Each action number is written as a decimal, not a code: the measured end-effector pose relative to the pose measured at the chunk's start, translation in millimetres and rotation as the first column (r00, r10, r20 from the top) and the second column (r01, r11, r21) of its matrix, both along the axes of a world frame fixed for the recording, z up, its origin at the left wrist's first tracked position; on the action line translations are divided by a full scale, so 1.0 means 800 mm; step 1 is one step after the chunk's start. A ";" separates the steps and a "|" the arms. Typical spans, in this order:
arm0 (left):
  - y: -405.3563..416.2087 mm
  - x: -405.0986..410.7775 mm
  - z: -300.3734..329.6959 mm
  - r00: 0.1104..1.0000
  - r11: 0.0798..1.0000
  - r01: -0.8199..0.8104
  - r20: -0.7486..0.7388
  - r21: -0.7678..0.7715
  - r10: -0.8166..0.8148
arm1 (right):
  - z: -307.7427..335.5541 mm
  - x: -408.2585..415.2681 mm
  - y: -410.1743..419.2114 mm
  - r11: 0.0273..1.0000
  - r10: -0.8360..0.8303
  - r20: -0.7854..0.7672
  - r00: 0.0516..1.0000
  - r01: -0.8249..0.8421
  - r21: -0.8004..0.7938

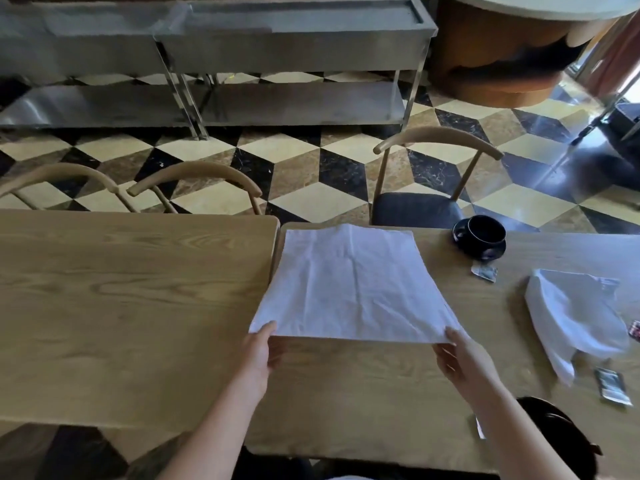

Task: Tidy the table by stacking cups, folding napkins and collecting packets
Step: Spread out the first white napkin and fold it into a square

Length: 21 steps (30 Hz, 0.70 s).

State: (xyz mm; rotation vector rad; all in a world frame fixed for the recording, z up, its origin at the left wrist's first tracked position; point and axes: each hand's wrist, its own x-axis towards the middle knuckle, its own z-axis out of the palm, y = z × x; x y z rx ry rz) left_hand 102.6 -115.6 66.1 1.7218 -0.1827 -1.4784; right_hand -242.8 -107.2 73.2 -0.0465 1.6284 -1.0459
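Both hands at near edge of worktop [104,306], forearms entering from below. Left hand [259,351] pinches near-left corner of white napkin [349,282], thumb on top, fingers under the cloth. Napkin spread flat, roughly square, far edge reaching the worktop's far side, near edge lifted slightly between the two hands. Right hand [460,355] grips near-right corner likewise, fingers curled beneath. Right of napkin: black cup [486,233] on black saucer [464,242] near far edge; small packet [484,272] just in front of saucer. Further right, second napkin [575,313], crumpled, unfolded. Packet [613,386] lies near its near end; another packet [635,330] at right frame edge, partly cut off. Dark object [554,441] at lower right, identity cannot tell
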 end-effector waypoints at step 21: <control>0.049 0.022 -0.063 0.998 0.978 0.031 0.053 0.207 -0.043 | -0.060 -0.030 0.090 0.990 0.002 -0.146 0.989 0.018 0.138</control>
